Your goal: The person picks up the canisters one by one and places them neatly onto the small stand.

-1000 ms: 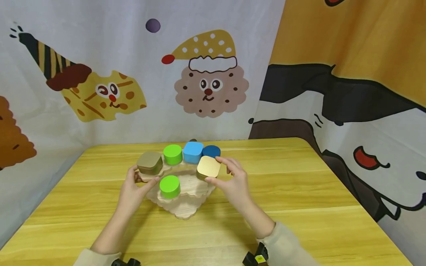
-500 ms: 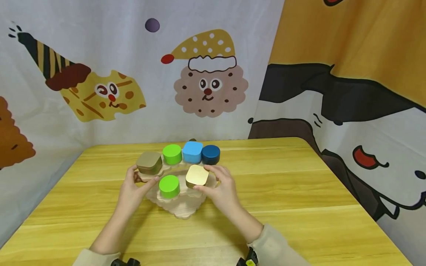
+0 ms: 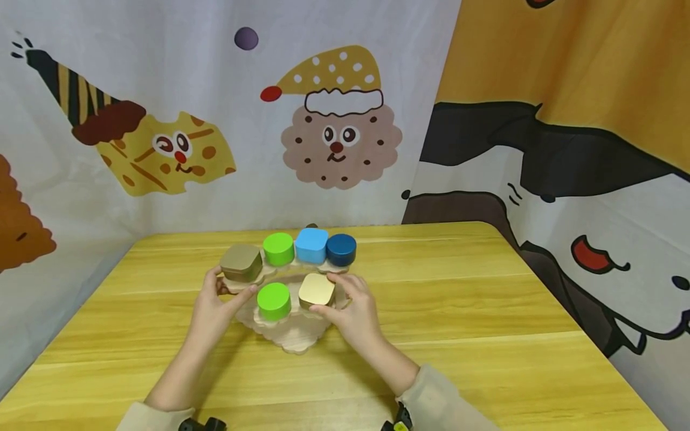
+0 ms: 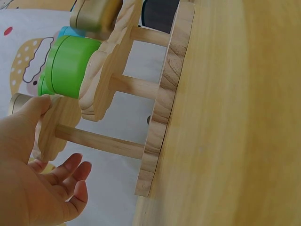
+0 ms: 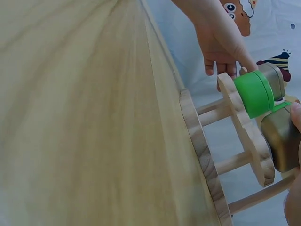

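Note:
A tiered wooden stand [image 3: 296,336] with scalloped shelves and round posts stands on the table. My right hand [image 3: 358,311] pinches a square gold tin [image 3: 317,290] between thumb and fingers at the right of the front shelf. In the right wrist view, that gold tin [image 5: 281,139] is at or very near the shelf edge. A round green tin [image 3: 274,301] sits to its left on the same shelf. At the upper shelf's left end, my left hand [image 3: 212,308] holds the shelf edge, beside a dull-gold square tin [image 3: 241,263]. The left wrist view shows the thumb against this shelf.
Along the upper shelf stand another green round tin [image 3: 278,249], a light blue square tin [image 3: 311,246] and a dark blue round tin [image 3: 341,250]. The wooden table [image 3: 474,311] reaches back to a printed curtain [image 3: 205,60].
My right hand has carried the gold tin left and down, from in front of the dark blue tin to the front shelf. My left hand has stayed in place.

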The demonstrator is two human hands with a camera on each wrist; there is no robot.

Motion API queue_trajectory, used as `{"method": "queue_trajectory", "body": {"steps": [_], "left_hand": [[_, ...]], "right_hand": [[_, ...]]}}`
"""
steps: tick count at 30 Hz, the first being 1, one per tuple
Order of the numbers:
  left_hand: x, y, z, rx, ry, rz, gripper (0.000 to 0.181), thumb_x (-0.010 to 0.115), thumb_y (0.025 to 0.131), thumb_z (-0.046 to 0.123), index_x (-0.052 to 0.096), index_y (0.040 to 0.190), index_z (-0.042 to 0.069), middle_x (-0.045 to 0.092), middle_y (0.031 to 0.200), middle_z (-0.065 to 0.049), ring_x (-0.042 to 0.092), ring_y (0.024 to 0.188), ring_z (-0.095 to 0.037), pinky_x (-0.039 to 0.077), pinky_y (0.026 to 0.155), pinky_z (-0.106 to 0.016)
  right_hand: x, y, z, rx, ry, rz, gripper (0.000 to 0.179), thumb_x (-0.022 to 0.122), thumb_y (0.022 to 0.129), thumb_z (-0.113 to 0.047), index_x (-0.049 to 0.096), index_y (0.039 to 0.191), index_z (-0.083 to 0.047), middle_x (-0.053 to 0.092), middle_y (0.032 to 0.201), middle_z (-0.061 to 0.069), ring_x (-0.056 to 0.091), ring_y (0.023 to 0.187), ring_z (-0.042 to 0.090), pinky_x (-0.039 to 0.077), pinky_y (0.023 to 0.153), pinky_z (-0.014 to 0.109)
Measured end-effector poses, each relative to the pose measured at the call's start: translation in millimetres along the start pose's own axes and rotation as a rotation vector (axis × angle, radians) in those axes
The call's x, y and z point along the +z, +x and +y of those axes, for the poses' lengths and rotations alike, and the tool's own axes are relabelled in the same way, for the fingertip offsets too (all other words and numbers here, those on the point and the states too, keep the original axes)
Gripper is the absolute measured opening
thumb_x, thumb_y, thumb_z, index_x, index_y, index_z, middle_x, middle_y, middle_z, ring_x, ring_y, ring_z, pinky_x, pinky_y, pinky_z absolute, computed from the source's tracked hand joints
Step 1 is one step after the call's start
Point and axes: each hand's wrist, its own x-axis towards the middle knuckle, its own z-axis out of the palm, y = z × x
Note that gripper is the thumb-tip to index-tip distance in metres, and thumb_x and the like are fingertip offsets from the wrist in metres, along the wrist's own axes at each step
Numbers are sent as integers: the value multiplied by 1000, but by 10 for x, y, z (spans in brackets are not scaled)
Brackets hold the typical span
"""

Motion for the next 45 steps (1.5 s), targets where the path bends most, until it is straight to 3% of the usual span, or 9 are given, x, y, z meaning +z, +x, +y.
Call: {"method": "queue_trajectory", "body": {"steps": [12,38,45], "left_hand": [[-5,-7,-3,-2,-6,0,83,72,86,39,26,145,4,56,115,-18,46,104,-25,39,81,-40],[-26,7,5,-2,6,-13,83,71,86,39,26,145,2,56,113,-18,46,104,-26,39,80,-39],[-60,-1,43,-6,23,-64,86,69,87,42,22,147,1,52,120,-21,46,107,-29,42,80,-38]], "right_hand": [[40,-25,16,53,0,13,63,89,63,-29,67,117,-6,63,111,2,53,104,18,48,82,37],[-45,-5,-57,81,-113,-103,66,85,69,-37,61,123,-8,61,121,4,53,112,21,45,90,42],[-198,-1,-94,108,-97,-99,64,86,69,-33,61,123,-10,61,119,3,56,93,25,49,74,41]]}}
